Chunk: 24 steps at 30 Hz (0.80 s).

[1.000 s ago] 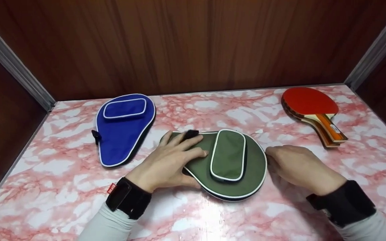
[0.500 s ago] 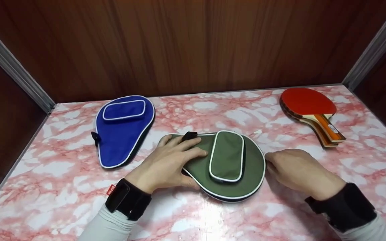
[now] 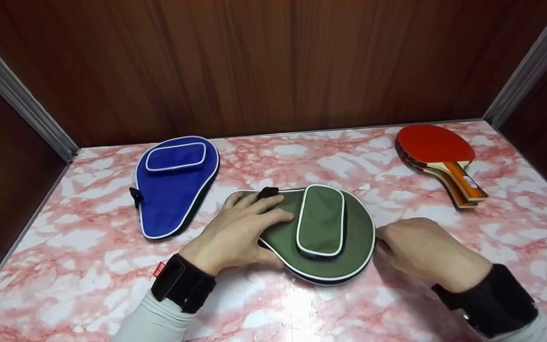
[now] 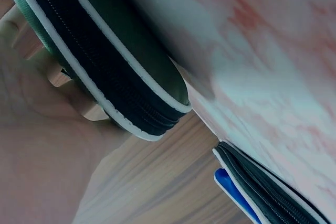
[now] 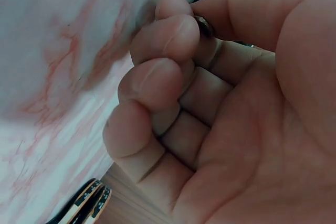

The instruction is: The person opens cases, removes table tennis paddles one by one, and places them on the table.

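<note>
A green table tennis bat case (image 3: pixel 278 228) with white piping and a raised pocket (image 3: pixel 322 221) lies on the table. My left hand (image 3: pixel 242 228) rests spread over its narrow end, fingers across the top and thumb along the near edge. The black zip (image 4: pixel 100 66) round its side shows in the left wrist view. At the case's rounded end, my right hand (image 3: pixel 416 251) has curled fingers. In the right wrist view its thumb and index finger pinch a small dark zip pull (image 5: pixel 203 26), mostly hidden by the fingers.
A blue bat case (image 3: pixel 169 199) lies to the left, its zip side (image 4: pixel 262 195) visible in the left wrist view. Two stacked table tennis bats (image 3: pixel 437 145), the upper one red, lie at the back right. A wooden panel (image 3: pixel 273 66) closes the table's far side.
My right hand has moved slightly toward me along the rounded edge of the green case. The left hand and the case have stayed nearly in place.
</note>
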Each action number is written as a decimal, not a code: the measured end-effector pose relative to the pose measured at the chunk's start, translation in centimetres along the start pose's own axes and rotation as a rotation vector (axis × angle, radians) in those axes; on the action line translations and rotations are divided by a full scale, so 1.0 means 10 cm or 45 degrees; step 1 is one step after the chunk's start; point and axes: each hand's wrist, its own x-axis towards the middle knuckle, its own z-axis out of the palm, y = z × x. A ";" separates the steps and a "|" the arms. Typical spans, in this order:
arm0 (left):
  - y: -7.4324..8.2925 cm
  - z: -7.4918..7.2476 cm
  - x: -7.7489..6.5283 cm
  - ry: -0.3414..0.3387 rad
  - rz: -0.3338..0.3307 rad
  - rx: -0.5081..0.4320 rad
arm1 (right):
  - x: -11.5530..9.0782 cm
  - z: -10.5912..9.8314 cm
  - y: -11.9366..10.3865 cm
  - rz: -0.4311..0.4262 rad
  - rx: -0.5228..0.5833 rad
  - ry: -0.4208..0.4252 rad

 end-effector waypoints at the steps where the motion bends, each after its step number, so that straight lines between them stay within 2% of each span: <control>1: 0.01 0.00 0.00 -0.001 -0.008 0.004 | 0.00 0.00 0.00 -0.003 0.004 -0.002; 11: 0.10 0.05 0.01 0.028 -0.115 0.077 | 0.01 0.01 0.01 -0.019 0.037 -0.015; 20: 0.19 0.10 0.02 0.108 -0.157 0.162 | 0.02 0.04 0.00 -0.030 0.009 0.022; 24: 0.25 0.12 0.04 0.112 -0.200 0.208 | 0.03 0.05 -0.01 -0.038 -0.005 0.047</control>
